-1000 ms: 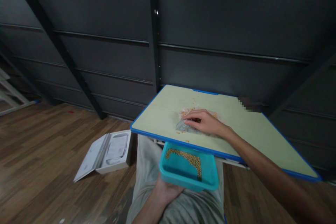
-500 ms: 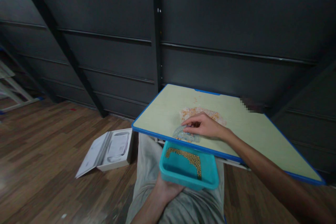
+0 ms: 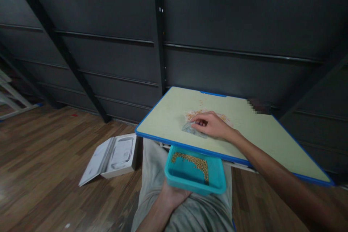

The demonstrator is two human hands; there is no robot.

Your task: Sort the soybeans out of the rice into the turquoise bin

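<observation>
My left hand point(image 3: 174, 196) supports a teal plastic container point(image 3: 186, 172) from below, over my lap and just under the table's front edge. Small round yellow-brown beans point(image 3: 199, 164) lie inside it, along the back and right. Above the table, my right hand point(image 3: 212, 124) pinches a clear, half-round protractor point(image 3: 192, 129) between thumb and fingers. Part of the protractor is behind the fingers. Right behind that hand, a patch of mixed orange and pale grains point(image 3: 191, 115) is spread on the table, partly covered by the hand.
The small pale-green table point(image 3: 261, 137) has a blue rim. A few orange grains point(image 3: 201, 102) are scattered farther back on it. An open white box point(image 3: 122, 156) stands on the wooden floor at the left. Dark panels point(image 3: 239, 18) rise behind the table.
My right hand has moved the protractor slightly away from the table's front edge, toward the grain patch. Orange grains near that edge no longer show; several appear in the container, which stays in place.
</observation>
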